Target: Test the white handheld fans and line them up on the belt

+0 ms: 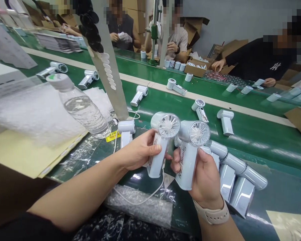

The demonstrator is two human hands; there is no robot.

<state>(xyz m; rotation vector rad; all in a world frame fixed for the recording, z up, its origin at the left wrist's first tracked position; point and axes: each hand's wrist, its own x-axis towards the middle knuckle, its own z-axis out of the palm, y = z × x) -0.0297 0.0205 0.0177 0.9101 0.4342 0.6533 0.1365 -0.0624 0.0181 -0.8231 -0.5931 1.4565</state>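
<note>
Two pale blue handheld fans are held upright side by side, their round clear-ribbed fronts facing me. My left hand [140, 150] is wrapped round the handle of the left fan [158, 160], thumb across its front. The right fan [187, 160], with "Speed FAN" printed on its handle, is gripped by my right hand [205, 170], which has a light watch band at the wrist. The fan heads are very close together. Several more fans [237, 164] lie in a row just right of my right hand. Another fan [126, 129] is beyond my left forearm, near a white cable [140, 203].
A water bottle [82, 107] leans at the left beside plastic bags and yellow sheets [22, 150]. A metal post [110, 73] rises beyond my left hand. Spaced fans lie on the green conveyor [160, 107]. Several people work across it. Bubble wrap [145, 206] lies near my lap.
</note>
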